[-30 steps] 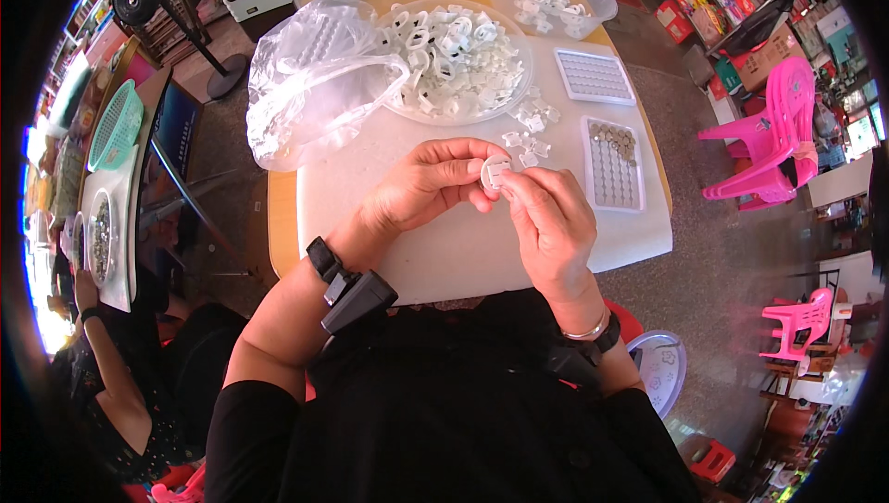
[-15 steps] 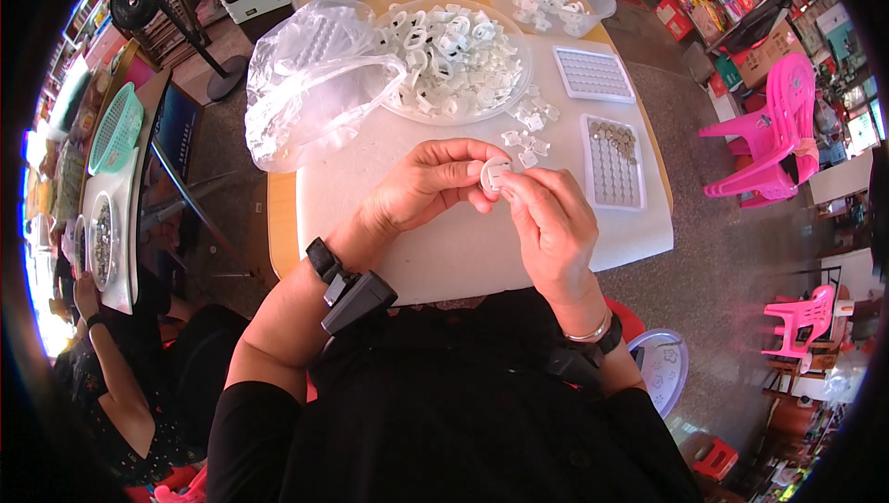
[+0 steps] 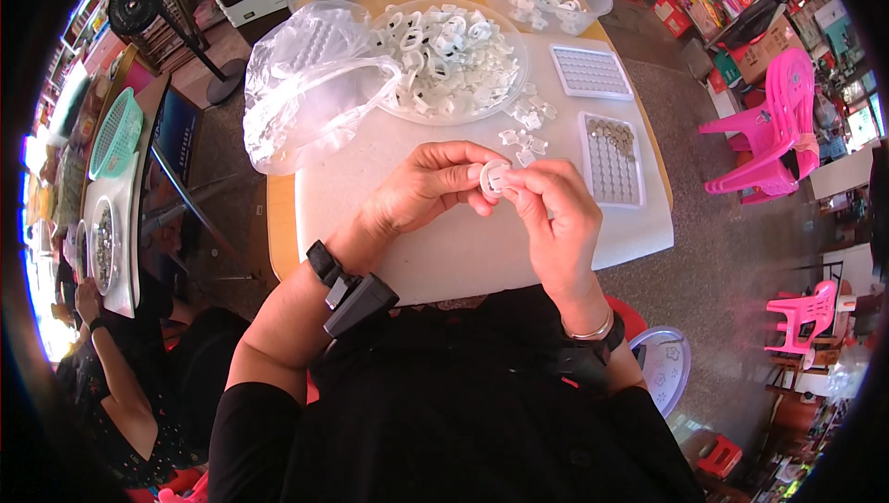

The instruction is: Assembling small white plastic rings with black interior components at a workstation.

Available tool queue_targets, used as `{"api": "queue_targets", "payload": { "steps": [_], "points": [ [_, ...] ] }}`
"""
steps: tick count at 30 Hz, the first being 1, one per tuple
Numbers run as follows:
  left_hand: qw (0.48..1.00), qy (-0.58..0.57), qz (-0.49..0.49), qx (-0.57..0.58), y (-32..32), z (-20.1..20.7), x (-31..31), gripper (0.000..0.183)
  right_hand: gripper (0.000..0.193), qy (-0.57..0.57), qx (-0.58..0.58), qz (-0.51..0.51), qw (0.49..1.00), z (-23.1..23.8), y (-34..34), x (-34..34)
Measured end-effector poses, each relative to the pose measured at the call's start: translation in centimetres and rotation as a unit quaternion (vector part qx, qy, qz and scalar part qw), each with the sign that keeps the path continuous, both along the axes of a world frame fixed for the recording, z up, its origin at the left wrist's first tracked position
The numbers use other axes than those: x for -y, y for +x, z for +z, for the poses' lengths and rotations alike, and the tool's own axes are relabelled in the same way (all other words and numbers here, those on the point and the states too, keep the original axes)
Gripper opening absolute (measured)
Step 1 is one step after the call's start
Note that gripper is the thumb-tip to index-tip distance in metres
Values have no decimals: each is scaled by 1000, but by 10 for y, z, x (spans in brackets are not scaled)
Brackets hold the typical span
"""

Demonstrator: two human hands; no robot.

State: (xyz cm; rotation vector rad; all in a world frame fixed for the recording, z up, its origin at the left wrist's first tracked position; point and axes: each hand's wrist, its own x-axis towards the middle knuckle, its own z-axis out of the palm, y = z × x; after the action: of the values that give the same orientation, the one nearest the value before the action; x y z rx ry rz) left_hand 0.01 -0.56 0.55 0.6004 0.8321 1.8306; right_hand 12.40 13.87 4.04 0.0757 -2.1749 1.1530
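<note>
So I've got a small round white plastic piece held up between both hands, over the near half of the table. My left hand has it pinched by its left side, and the thumb and index finger of my right hand are closed on its right edge. Can't tell exactly how those right fingertips sit, too tiny from here. Just past the hands there's a little scatter of small white plastic bits on the white sheet covering most of the tabletop. Behind that, a big round clear plastic tray is heaped with white plastic parts, with a crumpled clear plastic bag at its left. Right of my hands: a white rectangular tray with greyish-brown discs bunched at its far end.
</note>
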Motion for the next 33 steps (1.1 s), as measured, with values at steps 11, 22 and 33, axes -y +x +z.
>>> {"api": "queue_targets", "payload": {
  "steps": [11, 22, 33],
  "points": [
    [1000, 0, 26, -11, 0, -1, 0, 31, 13, -1, -10, -27, 1000, -3, 2, 7],
    [999, -6, 30, -12, 1, 0, -1, 30, 14, 9, -12, -22, 1000, -3, 4, 6],
    [1000, -2, 22, -18, 0, -2, -2, 31, 15, 17, -1, -31, 999, -4, 4, 4]
  ]
}}
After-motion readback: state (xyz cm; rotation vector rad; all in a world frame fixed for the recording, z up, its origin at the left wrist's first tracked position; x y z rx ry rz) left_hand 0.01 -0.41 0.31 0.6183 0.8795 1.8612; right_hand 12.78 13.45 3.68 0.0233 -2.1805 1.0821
